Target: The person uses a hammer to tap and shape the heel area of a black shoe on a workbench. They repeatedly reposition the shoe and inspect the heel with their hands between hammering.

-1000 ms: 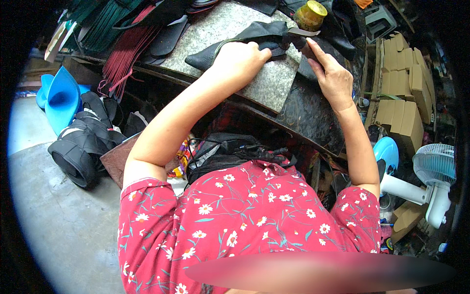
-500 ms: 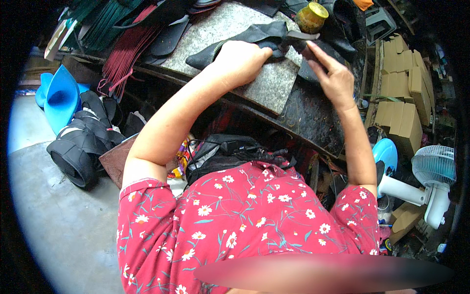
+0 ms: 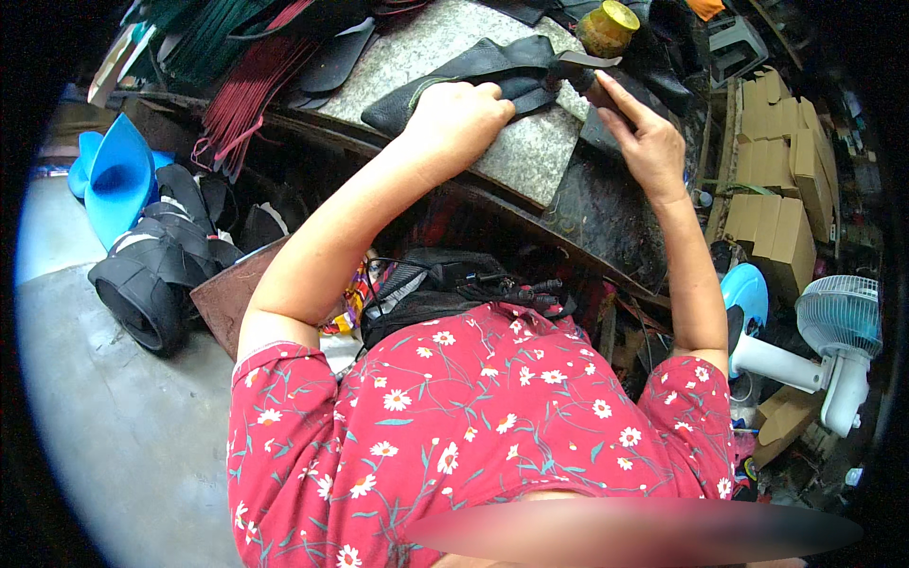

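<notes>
The left hand (image 3: pixel 461 120) clenches one black leather-like piece (image 3: pixel 497 66) on one speckled slab (image 3: pixel 527 168), far centre; the right hand (image 3: pixel 651 147) grasps one curved-bladed knife (image 3: pixel 589 87) at its right, near one yellow jar (image 3: pixel 606 34)

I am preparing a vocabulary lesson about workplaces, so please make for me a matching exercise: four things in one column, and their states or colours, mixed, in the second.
Column 1
1. left hand
2. right hand
3. fan
4. boxes

Column 2
A. brown, stacked
B. holding a dark-handled tool
C. mostly white, at lower right
D. curled over black material

Right pairs: 1-D, 2-B, 3-C, 4-A
</notes>
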